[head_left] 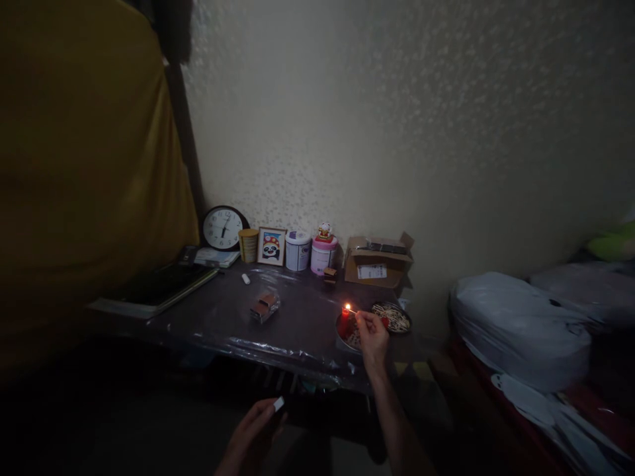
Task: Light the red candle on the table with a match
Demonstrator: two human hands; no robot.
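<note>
My right hand (373, 338) pinches a thin matchstick (353, 311), its tip at a small bright flame on top of a red candle (343, 324). The candle stands upright in a round dish (353, 341) of small pale and dark pieces, partly hidden by my hand. Beyond my fingers sits a second round dish (394, 318) filled with pale sticks, perhaps matches. Low in front of the table, my left hand (253, 426) is closed around a small matchbox (278, 403), of which a pale face shows. Whether the flame is on the wick, the match or both, I cannot tell.
A plastic-covered table (302, 311) carries a clear pack of brown blocks (265, 307) and a small white object (246, 279). Along the wall stand a clock (223, 228), a framed panda picture (271, 246), tubs (297, 251) and a cardboard box (380, 261). White bags (520, 324) lie at right.
</note>
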